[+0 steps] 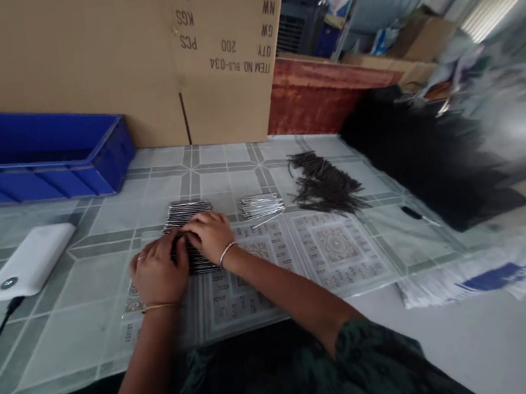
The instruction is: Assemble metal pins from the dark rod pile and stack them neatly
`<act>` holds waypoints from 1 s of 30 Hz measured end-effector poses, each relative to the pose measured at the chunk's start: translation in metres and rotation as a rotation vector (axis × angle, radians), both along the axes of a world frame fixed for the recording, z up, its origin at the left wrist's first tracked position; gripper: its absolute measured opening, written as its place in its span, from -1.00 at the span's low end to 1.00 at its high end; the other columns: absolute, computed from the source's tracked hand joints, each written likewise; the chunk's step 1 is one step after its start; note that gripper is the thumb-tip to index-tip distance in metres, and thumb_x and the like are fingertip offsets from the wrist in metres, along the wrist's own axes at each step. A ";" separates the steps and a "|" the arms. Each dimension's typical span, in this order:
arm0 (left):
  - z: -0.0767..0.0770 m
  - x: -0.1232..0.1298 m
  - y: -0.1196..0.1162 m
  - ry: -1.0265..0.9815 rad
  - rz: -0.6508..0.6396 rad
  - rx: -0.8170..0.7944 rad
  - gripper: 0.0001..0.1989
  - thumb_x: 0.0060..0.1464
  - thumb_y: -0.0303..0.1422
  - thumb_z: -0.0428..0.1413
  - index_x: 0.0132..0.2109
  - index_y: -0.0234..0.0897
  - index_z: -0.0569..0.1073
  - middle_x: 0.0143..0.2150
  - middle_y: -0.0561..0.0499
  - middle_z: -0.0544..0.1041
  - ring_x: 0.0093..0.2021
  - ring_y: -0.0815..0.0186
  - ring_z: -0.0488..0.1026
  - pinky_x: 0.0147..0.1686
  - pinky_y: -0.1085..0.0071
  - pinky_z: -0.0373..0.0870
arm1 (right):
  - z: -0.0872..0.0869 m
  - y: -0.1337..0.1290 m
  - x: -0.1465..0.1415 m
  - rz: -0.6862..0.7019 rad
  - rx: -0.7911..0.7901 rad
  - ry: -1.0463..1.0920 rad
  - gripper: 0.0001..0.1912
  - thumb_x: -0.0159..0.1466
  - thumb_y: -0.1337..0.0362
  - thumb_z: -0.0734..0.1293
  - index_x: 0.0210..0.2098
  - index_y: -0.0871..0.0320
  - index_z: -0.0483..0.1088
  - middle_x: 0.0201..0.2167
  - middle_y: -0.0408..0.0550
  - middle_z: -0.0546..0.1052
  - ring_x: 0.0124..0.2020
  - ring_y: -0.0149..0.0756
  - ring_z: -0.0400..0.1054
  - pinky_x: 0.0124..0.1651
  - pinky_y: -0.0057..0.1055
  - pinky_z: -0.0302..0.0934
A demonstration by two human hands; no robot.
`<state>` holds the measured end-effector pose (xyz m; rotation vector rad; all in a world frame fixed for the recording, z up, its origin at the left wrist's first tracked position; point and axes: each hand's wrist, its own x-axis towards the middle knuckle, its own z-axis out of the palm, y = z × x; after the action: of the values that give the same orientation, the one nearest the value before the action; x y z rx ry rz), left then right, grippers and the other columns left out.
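A row of thin dark and silvery rods (189, 213) lies side by side on the patterned table cover. Over its left part is my left hand (161, 272), fingers bent and pressed together at a small dark piece. My right hand (210, 235) rests on the row from the right, its fingertips pinched close to the left ones; what lies between them is too small to name. Right of the hands sits a small pile of silver rods (262, 206). Farther right is a loose heap of dark thin strips (324, 182).
A blue bin (112, 153) stands at the back left, with a white power bank (29, 261) and black cable in front. A large cardboard sheet (139, 64) rises behind the table. Black material (421, 150) and a small dark-handled tool (411, 213) lie at the right.
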<state>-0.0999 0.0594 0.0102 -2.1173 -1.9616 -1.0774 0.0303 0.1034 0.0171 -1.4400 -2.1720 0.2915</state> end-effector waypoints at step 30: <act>-0.004 0.155 0.005 0.497 -0.311 -0.421 -0.67 0.30 -0.39 -0.17 -0.08 -0.32 0.48 -0.08 -0.22 0.48 -0.05 0.01 0.43 -0.11 0.14 0.34 | 0.004 0.016 0.284 -0.329 0.041 -0.040 -0.63 0.32 0.42 0.16 0.07 0.19 0.40 -0.02 0.09 0.52 -0.01 -0.14 0.38 0.10 -0.23 0.20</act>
<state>0.0554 0.0648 0.0060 -2.6290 -1.7582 -0.1065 0.3145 0.1197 0.0215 -1.7588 -1.9175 0.1003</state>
